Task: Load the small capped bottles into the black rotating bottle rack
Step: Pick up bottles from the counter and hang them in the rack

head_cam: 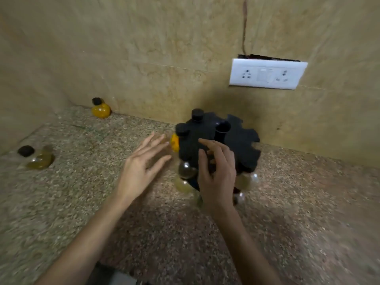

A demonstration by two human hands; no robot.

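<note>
The black rotating bottle rack (pixel 240 145) stands on the speckled counter near the wall. Several small black-capped bottles hang in its slots, one yellow-filled bottle (pixel 174 142) at its left edge. My left hand (pixel 141 167) hovers just left of the rack, fingers spread, holding nothing. In front of the rack my right hand (pixel 218 171) also has its fingers apart and empty, covering part of the rack's lower tier. A yellow bottle (pixel 101 109) stands in the back corner. An olive-filled bottle (pixel 40 159) lies on its side at the far left.
The granite counter (pixel 308 212) is bounded by beige stone walls behind and to the left. A white socket panel (pixel 267 74) is on the back wall above the rack. The counter's front edge runs along the bottom.
</note>
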